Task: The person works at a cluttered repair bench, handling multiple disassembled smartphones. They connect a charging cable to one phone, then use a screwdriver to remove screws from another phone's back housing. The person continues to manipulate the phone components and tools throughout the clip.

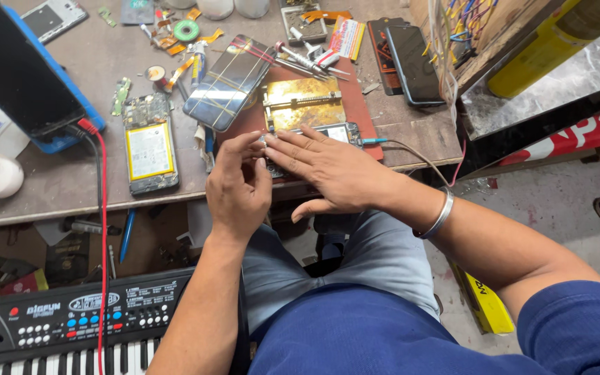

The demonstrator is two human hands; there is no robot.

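My left hand [237, 187] curls at the workbench's front edge, its fingertips pinching something tiny that I cannot make out. My right hand [328, 170] lies flat with fingers spread over an opened phone [342, 132], which rests on a red mat [362, 104]; a steel bangle [439, 217] circles that wrist. A cable [411, 147] plugs into the phone's right end. Beyond the hands sit a brass-coloured holding plate [303, 103] and a cracked phone screen [230, 82].
A disassembled phone with a yellow battery [148, 149] lies left of my hands. A red wire [102, 229] hangs down past a black toy keyboard [71, 326]. A dark tablet on a blue case [22, 69], tweezers [307, 62], another phone [414, 66] and small parts clutter the bench [50, 194].
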